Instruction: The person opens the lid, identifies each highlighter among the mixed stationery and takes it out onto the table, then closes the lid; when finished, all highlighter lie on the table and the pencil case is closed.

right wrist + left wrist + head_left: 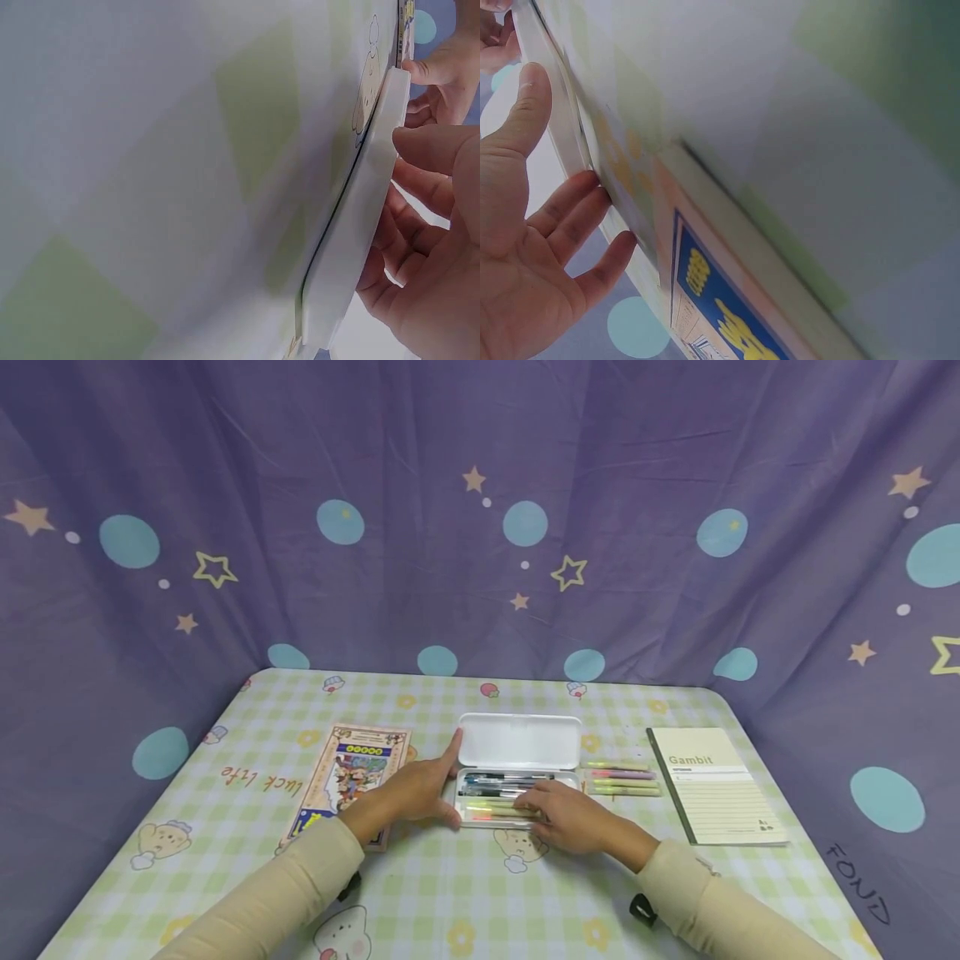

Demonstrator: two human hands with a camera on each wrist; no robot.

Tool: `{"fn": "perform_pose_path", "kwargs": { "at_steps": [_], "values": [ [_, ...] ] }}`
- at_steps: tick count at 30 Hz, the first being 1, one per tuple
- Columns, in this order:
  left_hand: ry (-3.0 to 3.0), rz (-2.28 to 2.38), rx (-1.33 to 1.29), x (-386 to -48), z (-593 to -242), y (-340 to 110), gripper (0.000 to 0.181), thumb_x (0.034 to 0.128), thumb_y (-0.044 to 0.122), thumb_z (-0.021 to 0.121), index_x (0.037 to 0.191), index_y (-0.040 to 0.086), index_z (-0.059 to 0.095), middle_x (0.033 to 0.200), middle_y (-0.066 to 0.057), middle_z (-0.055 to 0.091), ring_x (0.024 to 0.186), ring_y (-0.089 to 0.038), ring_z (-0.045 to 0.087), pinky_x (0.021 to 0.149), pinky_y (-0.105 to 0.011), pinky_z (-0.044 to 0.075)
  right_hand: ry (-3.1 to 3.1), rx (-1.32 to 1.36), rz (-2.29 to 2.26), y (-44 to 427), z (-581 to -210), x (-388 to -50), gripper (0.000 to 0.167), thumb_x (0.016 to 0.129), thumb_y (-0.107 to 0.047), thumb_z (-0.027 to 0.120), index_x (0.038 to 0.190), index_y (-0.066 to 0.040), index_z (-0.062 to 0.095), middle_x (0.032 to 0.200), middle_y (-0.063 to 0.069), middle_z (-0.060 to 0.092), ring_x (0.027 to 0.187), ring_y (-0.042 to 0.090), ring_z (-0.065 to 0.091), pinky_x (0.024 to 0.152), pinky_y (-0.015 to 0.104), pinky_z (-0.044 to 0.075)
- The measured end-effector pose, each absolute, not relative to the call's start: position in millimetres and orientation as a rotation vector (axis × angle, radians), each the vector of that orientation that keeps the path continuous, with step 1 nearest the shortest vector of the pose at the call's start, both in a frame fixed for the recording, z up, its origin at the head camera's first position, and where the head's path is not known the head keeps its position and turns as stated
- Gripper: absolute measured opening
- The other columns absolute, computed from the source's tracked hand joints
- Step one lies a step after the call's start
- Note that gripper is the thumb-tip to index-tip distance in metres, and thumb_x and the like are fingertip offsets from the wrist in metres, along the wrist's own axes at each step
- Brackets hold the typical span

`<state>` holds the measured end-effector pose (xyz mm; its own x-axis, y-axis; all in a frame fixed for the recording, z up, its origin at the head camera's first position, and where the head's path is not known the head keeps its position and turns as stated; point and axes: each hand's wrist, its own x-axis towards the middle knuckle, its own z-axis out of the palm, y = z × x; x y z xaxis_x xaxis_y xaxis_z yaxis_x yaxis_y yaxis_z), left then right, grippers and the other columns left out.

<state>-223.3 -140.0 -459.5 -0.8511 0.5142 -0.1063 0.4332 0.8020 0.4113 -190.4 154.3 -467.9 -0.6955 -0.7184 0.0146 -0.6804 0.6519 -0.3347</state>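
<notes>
A white pencil case (520, 742) lies with its lid raised on the table, several pens (498, 781) and highlighters (491, 810) in its lower half. My left hand (420, 787) rests against the case's left end, thumb and fingers spread and fairly straight; the left wrist view shows nothing in its palm. Over the right part of the case, my right hand (570, 818) reaches in with bent fingers at the highlighters' ends. In the right wrist view the thumb (427, 146) is by the front wall (349, 240); whether the fingers pinch a highlighter is hidden.
Right of the case lie several highlighters in clear packaging (622, 779). Farther right is a cream notebook (720, 789) with a dark spine. An illustrated book (356, 772) lies at left, partly under the left forearm. A purple curtain (480, 635) hangs behind the checked tablecloth (420, 910).
</notes>
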Motion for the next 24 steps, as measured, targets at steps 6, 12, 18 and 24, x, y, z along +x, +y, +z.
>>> {"fn": "perform_pose_path", "kwargs": {
  "at_steps": [6,12,18,24],
  "values": [
    [2.773,0.565,0.738,-223.3,-458.7,-139.4,0.146,0.0640,0.051,0.091,0.164,0.011,-0.008,0.130,-0.007,0.069,0.117,-0.027,0.067,0.111,-0.043,0.048,2.719,-1.222,-0.510,156.7,-467.8,-191.1,0.041,0.095,-0.015,0.070,0.136,-0.011,0.067,0.108,0.003,0.065,0.086,0.006,0.052,0.074,0.025,0.050],
    [2.777,0.564,0.742,-223.5,-459.9,-140.1,0.147,0.0639,0.052,0.091,0.164,0.012,-0.009,0.132,-0.008,0.068,0.120,-0.028,0.067,0.112,-0.043,0.047,2.671,-1.189,-0.607,159.5,-468.9,-192.8,0.037,0.096,-0.013,0.069,0.132,-0.014,0.068,0.111,0.003,0.064,0.085,0.004,0.051,0.074,0.024,0.048],
    [2.774,0.583,0.741,-223.5,-459.2,-140.6,0.147,0.0634,0.051,0.091,0.164,0.011,-0.008,0.131,-0.008,0.069,0.120,-0.029,0.067,0.111,-0.044,0.048,2.673,-1.152,-0.616,158.9,-470.3,-193.9,0.033,0.095,-0.012,0.069,0.128,-0.021,0.067,0.119,0.001,0.065,0.090,0.007,0.055,0.079,0.028,0.050],
    [2.774,0.567,0.749,-223.6,-460.5,-140.7,0.148,0.0633,0.052,0.091,0.164,0.011,-0.010,0.129,-0.006,0.069,0.118,-0.027,0.067,0.111,-0.043,0.048,2.702,-1.142,-0.580,157.6,-471.2,-193.6,0.037,0.096,-0.012,0.069,0.132,-0.018,0.067,0.113,0.000,0.065,0.089,0.006,0.053,0.078,0.028,0.050]
  ]
}}
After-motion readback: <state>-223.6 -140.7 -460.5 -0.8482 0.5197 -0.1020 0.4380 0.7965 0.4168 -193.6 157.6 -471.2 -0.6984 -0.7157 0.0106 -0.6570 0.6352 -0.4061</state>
